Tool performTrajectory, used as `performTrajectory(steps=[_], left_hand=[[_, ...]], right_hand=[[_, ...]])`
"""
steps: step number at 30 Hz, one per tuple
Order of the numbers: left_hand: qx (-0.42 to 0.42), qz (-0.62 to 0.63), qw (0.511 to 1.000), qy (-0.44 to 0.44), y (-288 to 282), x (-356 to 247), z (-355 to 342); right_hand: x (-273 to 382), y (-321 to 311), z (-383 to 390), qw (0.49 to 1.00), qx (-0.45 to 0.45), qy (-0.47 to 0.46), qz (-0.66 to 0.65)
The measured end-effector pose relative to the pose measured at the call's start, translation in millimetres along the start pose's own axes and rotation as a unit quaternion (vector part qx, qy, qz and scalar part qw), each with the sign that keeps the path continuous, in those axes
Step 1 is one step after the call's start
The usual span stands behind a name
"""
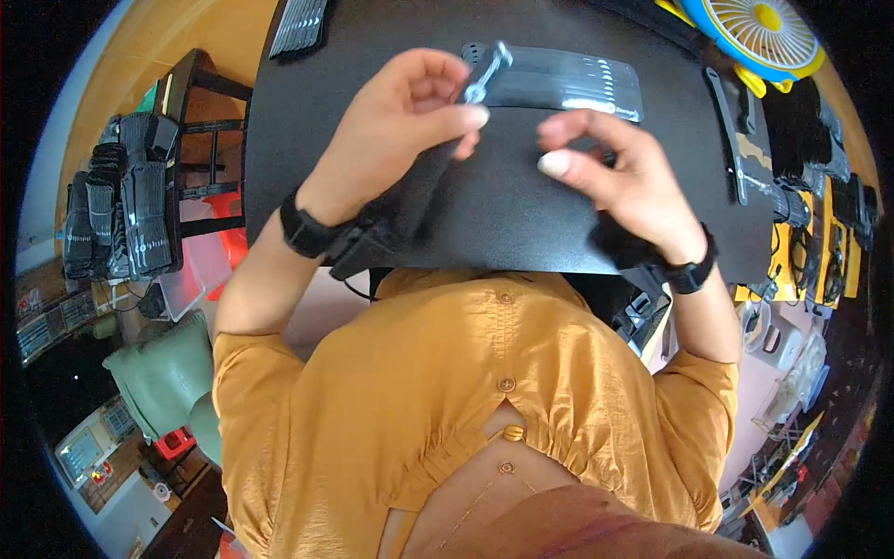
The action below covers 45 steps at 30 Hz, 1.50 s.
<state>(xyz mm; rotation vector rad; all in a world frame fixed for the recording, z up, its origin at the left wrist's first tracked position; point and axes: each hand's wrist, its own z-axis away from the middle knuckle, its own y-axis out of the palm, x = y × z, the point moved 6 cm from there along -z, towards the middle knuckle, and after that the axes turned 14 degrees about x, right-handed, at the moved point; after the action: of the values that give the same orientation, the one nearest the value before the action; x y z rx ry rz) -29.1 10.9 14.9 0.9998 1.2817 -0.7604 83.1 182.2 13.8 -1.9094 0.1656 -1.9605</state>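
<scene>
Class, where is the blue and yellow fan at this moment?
In the head view, the fan is at the upper right, by the far right corner of the black table, beyond the right hand and a long black strip.

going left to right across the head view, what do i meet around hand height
Bundles of dark straps → dark frame with rungs → left hand gripping a shiny-ended dark strip → right hand → long dark strap lying on the table.
</scene>
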Motion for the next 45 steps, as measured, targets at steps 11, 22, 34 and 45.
performTrajectory(steps=[11, 22, 34, 45], left_hand=[[-0.024, 0.221, 0.970, 0.099, -15, 19, -31], [-0.033, 0.115, 0.993, -0.013, 7, 35, -36], [0.131, -0.002, 0.968, -0.214, 10, 33, 0], [0.007, -0.217, 0.950, -0.224, -30, 43, -24]], right_hand=[[-25, 19, -12, 0.988, 0.082, 0.084, -0.102], [1, -2, -33, 0.987, -0.051, -0.054, -0.145], [-40, -51, 22, 0.957, -0.162, 0.128, -0.205], [-68, -81, 43, 0.956, -0.141, 0.258, -0.004]])
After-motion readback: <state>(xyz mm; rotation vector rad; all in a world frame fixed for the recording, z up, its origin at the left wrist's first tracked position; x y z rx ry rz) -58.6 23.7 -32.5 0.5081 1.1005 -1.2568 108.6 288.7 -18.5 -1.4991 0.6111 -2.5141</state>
